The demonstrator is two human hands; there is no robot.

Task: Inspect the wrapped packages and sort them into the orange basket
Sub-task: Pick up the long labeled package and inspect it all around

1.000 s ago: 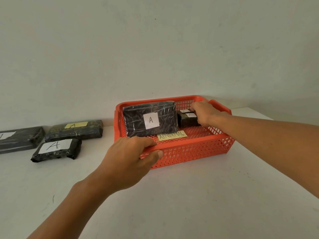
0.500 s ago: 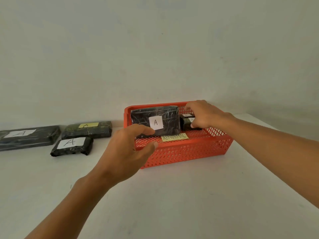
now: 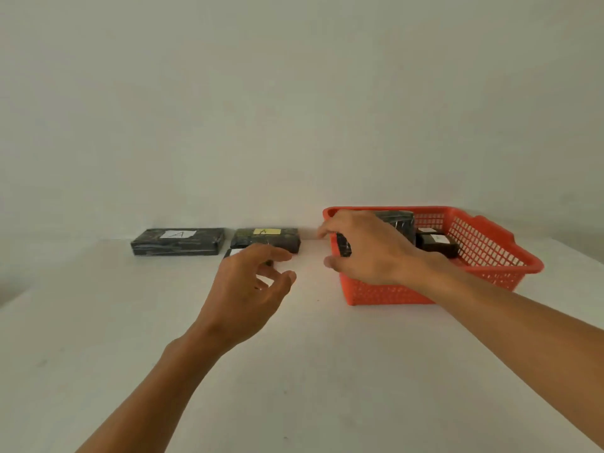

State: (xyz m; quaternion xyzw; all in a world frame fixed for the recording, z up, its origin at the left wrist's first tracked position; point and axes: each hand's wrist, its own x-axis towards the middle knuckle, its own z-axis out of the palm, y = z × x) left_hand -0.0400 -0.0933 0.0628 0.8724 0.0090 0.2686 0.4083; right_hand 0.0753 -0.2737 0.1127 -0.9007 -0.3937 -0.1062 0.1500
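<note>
Left hand [image 3: 243, 291]: left of the orange basket [image 3: 483, 243], above the table, fingers loosely curled, holding nothing.
Right hand [image 3: 369, 250]: across the basket's near-left corner, fingers spread, loosely curled.

small package [image 3: 236, 253] behind left hand [image 3: 248, 289]

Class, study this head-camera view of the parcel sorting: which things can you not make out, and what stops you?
- Small package, head view: mostly hidden behind the left hand; its label unreadable.
- Large package in the orange basket: label covered by the right hand.
- Labels on the two small boxes: too blurred.
</note>
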